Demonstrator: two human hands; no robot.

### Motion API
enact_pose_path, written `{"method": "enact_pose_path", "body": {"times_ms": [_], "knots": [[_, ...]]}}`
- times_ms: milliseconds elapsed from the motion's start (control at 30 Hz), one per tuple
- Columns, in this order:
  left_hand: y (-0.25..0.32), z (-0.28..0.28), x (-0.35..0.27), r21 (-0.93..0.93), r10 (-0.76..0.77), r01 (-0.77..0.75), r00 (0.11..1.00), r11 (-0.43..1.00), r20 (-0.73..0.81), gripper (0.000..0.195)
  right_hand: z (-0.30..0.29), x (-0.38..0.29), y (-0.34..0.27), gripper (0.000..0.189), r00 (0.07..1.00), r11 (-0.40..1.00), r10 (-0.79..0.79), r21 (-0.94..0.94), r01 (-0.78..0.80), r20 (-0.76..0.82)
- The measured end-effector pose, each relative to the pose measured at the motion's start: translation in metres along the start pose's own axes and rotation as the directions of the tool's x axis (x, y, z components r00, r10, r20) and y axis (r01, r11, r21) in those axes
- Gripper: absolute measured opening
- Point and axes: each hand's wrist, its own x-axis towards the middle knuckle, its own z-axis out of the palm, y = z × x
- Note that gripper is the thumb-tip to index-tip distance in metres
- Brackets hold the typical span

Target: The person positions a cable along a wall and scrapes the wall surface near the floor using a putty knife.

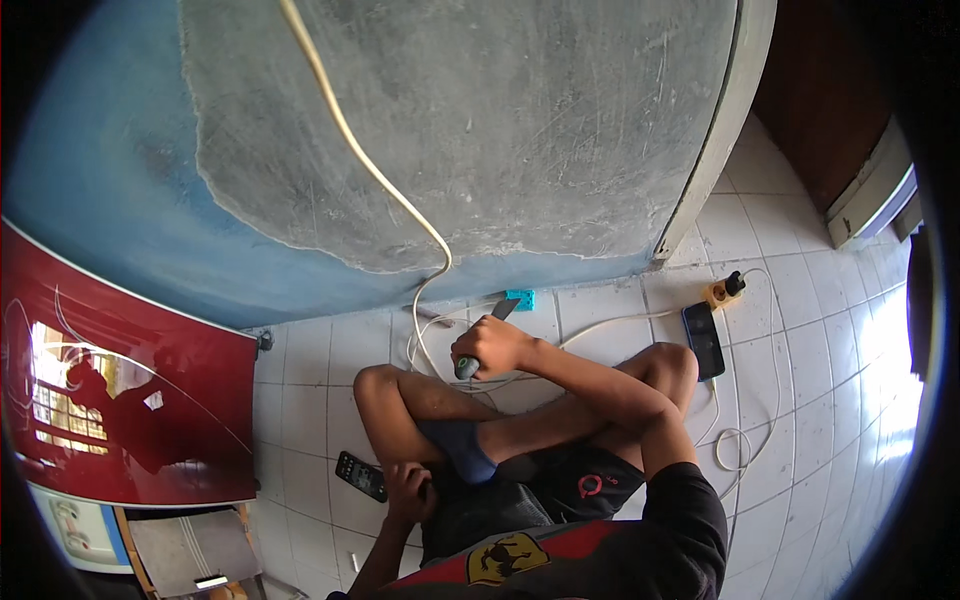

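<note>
I sit cross-legged on a white tiled floor, facing a wall. My right hand (491, 349) is closed around the grey handle of a bladed hand tool (507, 307). Its flat metal blade points away from me and overlaps a turquoise plastic electrical box (520, 300) at the wall's foot; contact between them is unclear. Loops of a cream cable (420, 341) lie under and beside this hand, and the cable rises along the wall. By my thigh is my left hand (409, 487), fingers curled, next to a black smartphone (361, 475). Whether it grips anything is hidden.
A wooden socket block (721, 294) with a black plug (735, 283) lies at right, beside another phone (703, 341) and loose white cable (772, 390). A glossy red cabinet (150, 375) stands at left. A brown rod (433, 316) lies near the wall (465, 150).
</note>
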Motion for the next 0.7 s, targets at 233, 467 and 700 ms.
{"method": "enact_pose_path", "body": {"times_ms": [233, 467, 700], "knots": [[0.034, -0.001, 0.149, -0.350, -0.188, 0.090, 0.949, 0.932, -0.255, 0.011, -0.035, 0.003, -0.053, 0.013, 0.968, 0.986, 0.162, 0.077, -0.150, -0.190], [0.067, 0.000, 0.275, -0.066, 0.110, -0.129, 0.966, 0.989, -0.235, 0.028, -0.048, -0.007, -0.118, 0.018, 0.877, 0.941, 0.326, 0.035, -0.335, -0.353], [0.088, 0.015, 0.295, 0.138, 0.018, 0.003, 0.988, 0.990, -0.152, 0.027, -0.023, -0.016, -0.151, 0.026, 0.886, 0.903, 0.381, -0.098, -0.418, -0.266]]}}
